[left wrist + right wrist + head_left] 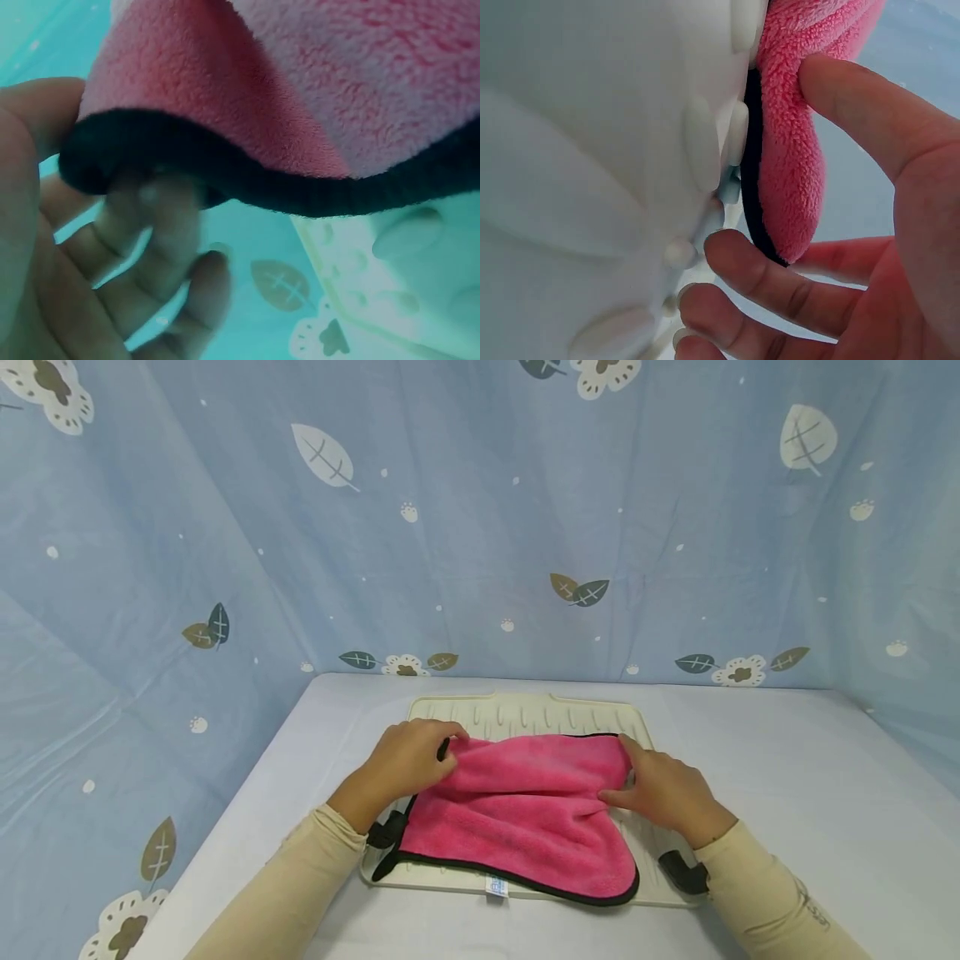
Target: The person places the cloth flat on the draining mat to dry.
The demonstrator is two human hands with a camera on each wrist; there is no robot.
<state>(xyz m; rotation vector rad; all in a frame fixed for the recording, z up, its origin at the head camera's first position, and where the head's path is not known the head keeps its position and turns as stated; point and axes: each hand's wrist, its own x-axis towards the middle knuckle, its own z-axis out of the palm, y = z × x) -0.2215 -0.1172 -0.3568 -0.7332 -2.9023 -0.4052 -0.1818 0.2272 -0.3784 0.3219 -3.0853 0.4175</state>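
Note:
A pink plush cloth (525, 827) with black edging lies rumpled over a cream ridged board (517, 714). At its far left corner, my left hand (416, 756) pinches the cloth. In the left wrist view, the black edging (300, 187) hangs between thumb and fingers, and some fingertips are behind it. My right hand (667, 789) grips the far right corner. In the right wrist view, the thumb presses on the pink plush (795, 165) while the fingers (772, 285) curl at the edge below. A small white tag (497, 886) sticks out from the near edge.
The board has black corner pieces, one at the near left (386, 831) and one at the near right (682, 872). A white cloth covers the table (787, 760). Behind and to the left hangs a blue curtain (480, 527) with leaf and flower prints.

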